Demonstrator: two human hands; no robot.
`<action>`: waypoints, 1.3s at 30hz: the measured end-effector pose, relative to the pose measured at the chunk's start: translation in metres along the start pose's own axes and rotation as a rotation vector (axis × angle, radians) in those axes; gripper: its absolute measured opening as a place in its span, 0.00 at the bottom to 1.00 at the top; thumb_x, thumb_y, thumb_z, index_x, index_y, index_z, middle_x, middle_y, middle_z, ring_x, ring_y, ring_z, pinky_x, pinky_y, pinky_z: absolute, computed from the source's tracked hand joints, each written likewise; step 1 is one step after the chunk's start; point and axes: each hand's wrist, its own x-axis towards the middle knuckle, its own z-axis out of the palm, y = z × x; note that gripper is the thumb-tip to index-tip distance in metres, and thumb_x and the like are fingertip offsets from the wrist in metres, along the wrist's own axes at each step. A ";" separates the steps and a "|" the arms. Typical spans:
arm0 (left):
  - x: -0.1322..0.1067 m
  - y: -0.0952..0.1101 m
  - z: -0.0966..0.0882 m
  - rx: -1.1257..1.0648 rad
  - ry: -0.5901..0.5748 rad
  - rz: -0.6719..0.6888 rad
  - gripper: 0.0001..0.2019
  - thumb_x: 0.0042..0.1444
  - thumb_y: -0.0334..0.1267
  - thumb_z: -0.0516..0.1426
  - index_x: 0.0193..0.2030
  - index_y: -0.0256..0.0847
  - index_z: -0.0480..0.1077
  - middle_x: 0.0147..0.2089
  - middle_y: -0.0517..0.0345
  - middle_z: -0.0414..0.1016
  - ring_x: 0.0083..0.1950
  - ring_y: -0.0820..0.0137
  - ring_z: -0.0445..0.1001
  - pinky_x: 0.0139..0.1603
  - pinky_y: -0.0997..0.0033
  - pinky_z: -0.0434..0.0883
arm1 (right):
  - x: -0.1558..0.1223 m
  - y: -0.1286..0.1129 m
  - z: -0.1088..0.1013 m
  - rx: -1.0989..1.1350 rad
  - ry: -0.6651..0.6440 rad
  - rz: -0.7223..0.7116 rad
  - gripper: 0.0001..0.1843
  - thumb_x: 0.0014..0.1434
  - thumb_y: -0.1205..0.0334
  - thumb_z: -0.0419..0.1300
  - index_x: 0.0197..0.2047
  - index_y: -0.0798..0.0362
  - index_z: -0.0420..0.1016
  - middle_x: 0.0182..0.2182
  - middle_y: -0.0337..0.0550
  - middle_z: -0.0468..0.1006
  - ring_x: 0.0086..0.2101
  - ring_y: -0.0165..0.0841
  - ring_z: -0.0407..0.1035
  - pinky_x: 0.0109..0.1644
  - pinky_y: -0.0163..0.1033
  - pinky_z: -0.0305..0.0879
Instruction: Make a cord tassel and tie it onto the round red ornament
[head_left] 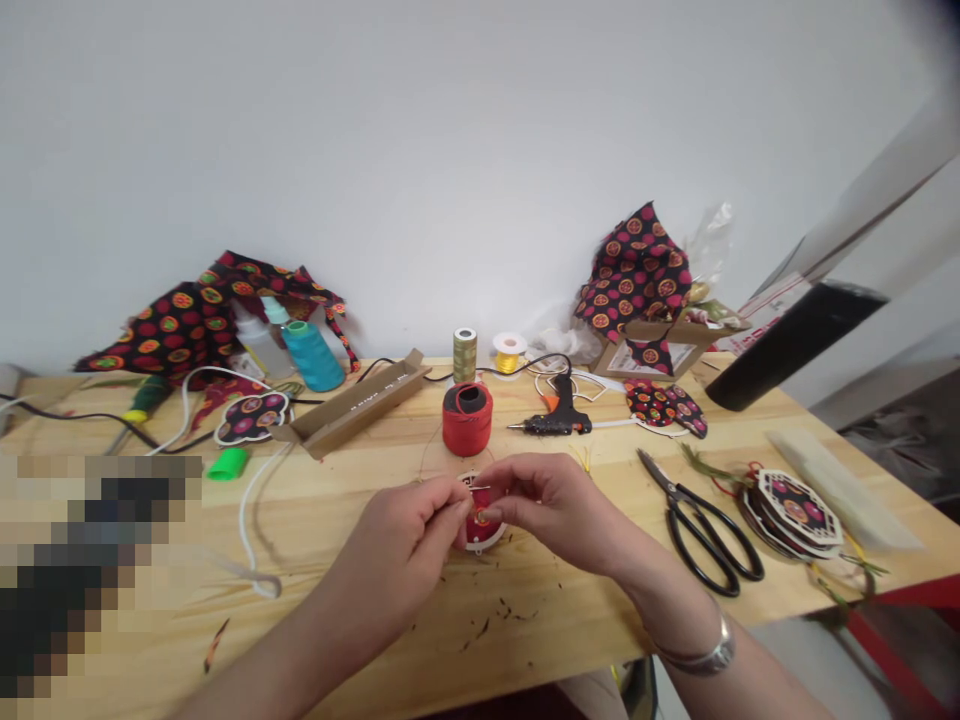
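Observation:
My left hand (420, 530) is closed in a pinch on a thin, pale needle (480, 488). Close on its right, my right hand (559, 510) has its fingers curled toward the needle's other end; anything fine between them is too small to make out. Below the fingertips lies a round ornament (493, 538) with a white cut-out rim and red patterned fabric, partly covered by both hands. Just behind stands a spool of red thread (466, 425), and a faint strand shows near it.
Black-handled scissors (709, 530) and stacked fabric ornaments (799, 512) lie to the right. A glue gun (555, 415), a cardboard box (360, 405) and a teal thread cone (313, 355) stand farther back. A white cable (247, 500) crosses the left side. Dark scraps (506, 610) dot the front.

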 end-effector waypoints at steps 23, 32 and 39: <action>-0.014 -0.005 0.018 0.052 0.435 0.147 0.11 0.54 0.36 0.58 0.44 0.44 0.76 0.45 0.52 0.78 0.47 0.61 0.73 0.49 0.66 0.66 | -0.006 -0.005 0.004 -0.260 0.187 -0.049 0.08 0.55 0.65 0.59 0.26 0.53 0.76 0.23 0.38 0.77 0.26 0.29 0.68 0.30 0.33 0.62; -0.007 -0.018 0.020 0.272 0.174 0.267 0.09 0.59 0.34 0.54 0.38 0.44 0.77 0.37 0.55 0.81 0.38 0.63 0.76 0.40 0.67 0.70 | -0.011 -0.009 0.003 -0.315 0.068 -0.059 0.08 0.57 0.69 0.57 0.30 0.54 0.78 0.28 0.40 0.79 0.30 0.30 0.72 0.35 0.33 0.65; -0.008 -0.024 0.015 0.386 0.269 0.436 0.10 0.58 0.32 0.52 0.35 0.41 0.75 0.28 0.58 0.79 0.31 0.67 0.76 0.32 0.70 0.70 | -0.012 -0.009 -0.016 -0.469 0.079 -0.072 0.07 0.56 0.71 0.58 0.30 0.55 0.78 0.26 0.38 0.78 0.28 0.27 0.68 0.34 0.31 0.61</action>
